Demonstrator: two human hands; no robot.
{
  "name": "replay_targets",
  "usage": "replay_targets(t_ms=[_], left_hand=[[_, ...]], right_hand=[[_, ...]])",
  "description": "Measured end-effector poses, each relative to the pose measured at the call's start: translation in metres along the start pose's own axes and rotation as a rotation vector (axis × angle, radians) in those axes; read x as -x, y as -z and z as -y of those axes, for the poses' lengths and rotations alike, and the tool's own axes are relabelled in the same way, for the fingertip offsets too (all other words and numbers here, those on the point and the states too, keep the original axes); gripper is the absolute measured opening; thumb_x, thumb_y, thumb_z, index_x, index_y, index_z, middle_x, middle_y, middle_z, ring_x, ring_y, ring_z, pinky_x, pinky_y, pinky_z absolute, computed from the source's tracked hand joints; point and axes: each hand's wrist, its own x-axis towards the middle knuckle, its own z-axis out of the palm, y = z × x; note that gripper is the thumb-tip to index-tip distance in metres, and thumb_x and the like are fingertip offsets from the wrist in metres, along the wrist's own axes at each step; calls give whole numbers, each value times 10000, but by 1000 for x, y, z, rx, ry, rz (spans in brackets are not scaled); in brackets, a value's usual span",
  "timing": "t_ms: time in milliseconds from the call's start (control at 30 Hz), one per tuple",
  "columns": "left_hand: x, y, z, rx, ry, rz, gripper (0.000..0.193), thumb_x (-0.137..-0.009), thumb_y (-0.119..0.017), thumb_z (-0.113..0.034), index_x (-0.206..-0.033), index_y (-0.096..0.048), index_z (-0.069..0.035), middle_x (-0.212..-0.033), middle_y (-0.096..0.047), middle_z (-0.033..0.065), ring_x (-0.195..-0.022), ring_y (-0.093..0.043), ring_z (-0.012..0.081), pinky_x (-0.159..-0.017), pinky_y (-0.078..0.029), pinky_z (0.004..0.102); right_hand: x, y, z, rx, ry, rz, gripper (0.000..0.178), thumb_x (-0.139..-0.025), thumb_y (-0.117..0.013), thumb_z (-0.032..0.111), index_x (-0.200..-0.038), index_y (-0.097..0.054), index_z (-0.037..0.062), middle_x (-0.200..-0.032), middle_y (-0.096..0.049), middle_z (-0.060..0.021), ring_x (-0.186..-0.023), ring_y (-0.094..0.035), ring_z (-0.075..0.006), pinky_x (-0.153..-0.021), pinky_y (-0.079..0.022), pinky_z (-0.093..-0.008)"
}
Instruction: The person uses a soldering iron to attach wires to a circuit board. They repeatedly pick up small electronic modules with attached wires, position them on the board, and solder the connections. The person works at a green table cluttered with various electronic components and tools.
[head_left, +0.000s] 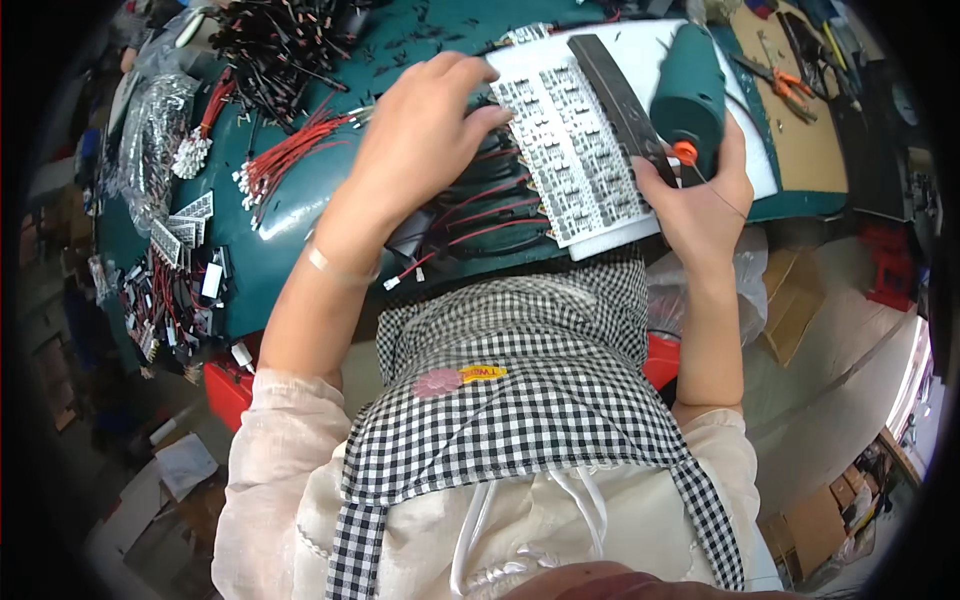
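A white panel of small circuit boards [555,150] lies on a white foam slab [640,55], with black and red wires along its left edge. Over the panel's right part runs a long dark bar [612,90]. At the panel's left edge my left hand [425,125] has its thumb and forefinger apart, with the other fingers partly hidden. Beside the bar's near end is my right hand [705,210], its thumb by the bar and its fingers curled, mostly out of sight; what they grip is unclear. A green cylindrical tool [692,90] with an orange part lies just beyond it.
Red wires with white connectors [290,150] and a heap of black leads [280,50] cover the green mat's left side. Small boards and cables [170,290] sit at its left edge. Orange-handled pliers [785,85] rest on a brown board to the right.
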Motion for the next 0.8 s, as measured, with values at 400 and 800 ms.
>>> replay_targets(t_ms=[400,800], left_hand=[[-33,-6,23,662,416,366,219,-842,-696,-142,-955,-625,32,-783,-614,3,-715,-512,69,-660,-440,252],[14,31,-29,667,-106,45,421,-759,-749,-389,-772,-616,10,-639,-569,178,-561,-560,249,-527,-434,337]], right_hand=[[-6,6,-23,101,33,-52,668,-629,-846,103,-1212,-526,41,-1034,-641,-139,-874,-663,-262,-755,-529,-332],[19,6,13,-852,-98,118,864,-578,-784,21,-1342,-390,-68,-1279,-494,-152,-1161,-508,-262,-1039,-375,-401]])
